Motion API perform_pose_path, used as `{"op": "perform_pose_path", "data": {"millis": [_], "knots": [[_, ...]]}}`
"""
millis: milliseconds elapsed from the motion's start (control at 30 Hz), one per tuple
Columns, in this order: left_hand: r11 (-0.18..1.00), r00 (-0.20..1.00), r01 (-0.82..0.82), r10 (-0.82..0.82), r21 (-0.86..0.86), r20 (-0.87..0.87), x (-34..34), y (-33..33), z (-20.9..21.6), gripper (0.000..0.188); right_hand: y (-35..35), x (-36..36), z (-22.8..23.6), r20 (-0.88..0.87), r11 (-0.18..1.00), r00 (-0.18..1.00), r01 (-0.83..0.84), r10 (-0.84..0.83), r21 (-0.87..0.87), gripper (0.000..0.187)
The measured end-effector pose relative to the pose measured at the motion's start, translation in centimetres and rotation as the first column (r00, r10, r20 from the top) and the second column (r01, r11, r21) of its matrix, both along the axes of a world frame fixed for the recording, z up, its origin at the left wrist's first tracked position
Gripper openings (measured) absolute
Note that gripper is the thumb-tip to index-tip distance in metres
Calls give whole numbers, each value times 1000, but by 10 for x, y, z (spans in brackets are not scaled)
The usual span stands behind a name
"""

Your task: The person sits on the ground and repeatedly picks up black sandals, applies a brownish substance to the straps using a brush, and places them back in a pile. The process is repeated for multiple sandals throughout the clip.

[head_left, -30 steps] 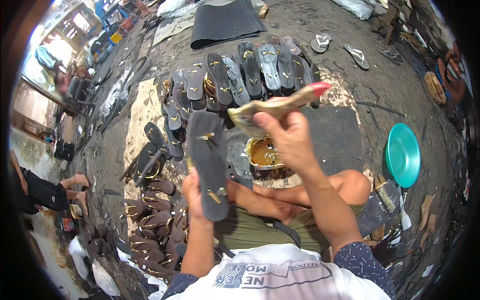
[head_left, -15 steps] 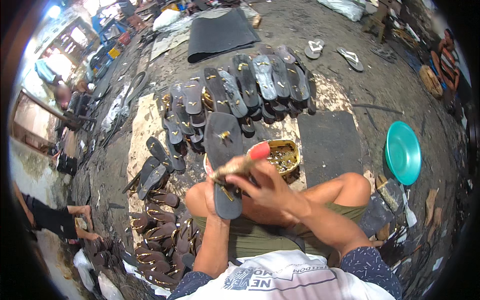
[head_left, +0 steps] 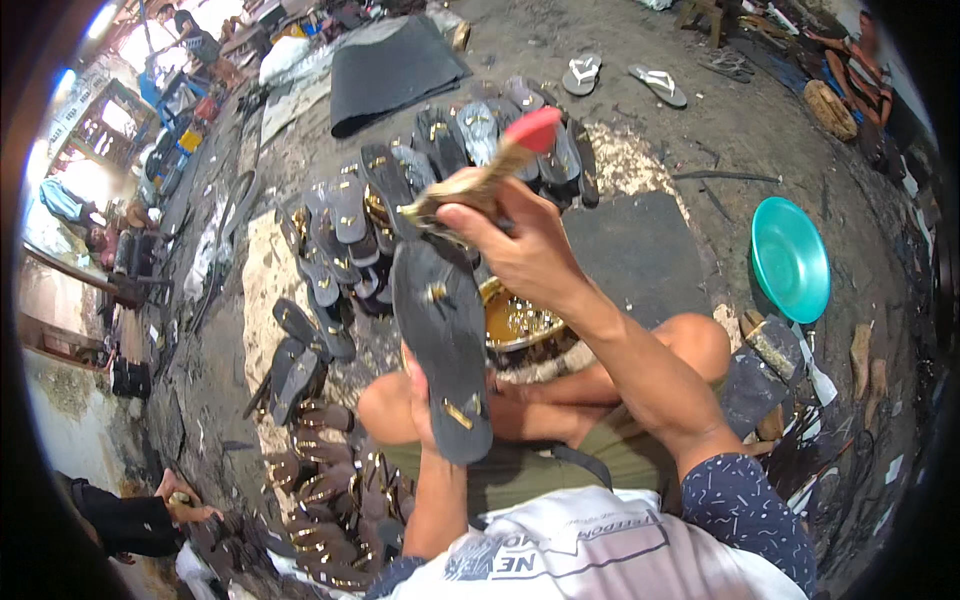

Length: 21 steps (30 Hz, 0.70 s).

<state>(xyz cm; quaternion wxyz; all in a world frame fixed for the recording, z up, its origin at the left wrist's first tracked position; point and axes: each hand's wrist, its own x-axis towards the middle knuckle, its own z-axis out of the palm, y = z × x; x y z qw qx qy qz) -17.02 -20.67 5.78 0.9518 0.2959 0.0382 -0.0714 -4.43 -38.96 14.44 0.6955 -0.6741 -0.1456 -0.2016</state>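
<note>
My left hand grips a dark sandal sole from beneath, holding it upright over my lap; most of its fingers are hidden behind it. Small gold strap ends poke through the sole's face at its middle and lower end. Wrapped round a worn brush with a red handle end is my right hand. Its bristle end lies at the top edge of the sole; whether it touches cannot be made out. Just right of the sole, a yellow basin holds amber, glossy liquid.
Rows of dark soles lie beyond my knees, with brown gold-trimmed sandals piled at my left. A black mat and teal basin are on the right. Another person's hand reaches toward sandals at lower left.
My right hand has moved the brush up from the sole's lower part to its top end. The sole sits slightly lower, and the head view has shifted.
</note>
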Motion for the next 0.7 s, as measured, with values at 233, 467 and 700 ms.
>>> {"op": "perform_pose_path", "data": {"millis": [233,467,700], "knots": [[978,976,-206,207,-21,61,65,5,29,47,49,-119,-62,-247,979,949,-205,197,-6,29],[955,996,-80,66,-285,-57,69,-21,15,52,28,-55,-36,281,846,958,99,61,-523,29],[973,949,-172,122,-154,-292,98,10,19,52,38,-103,-51,96,895,956,-221,278,-388,32]]}}
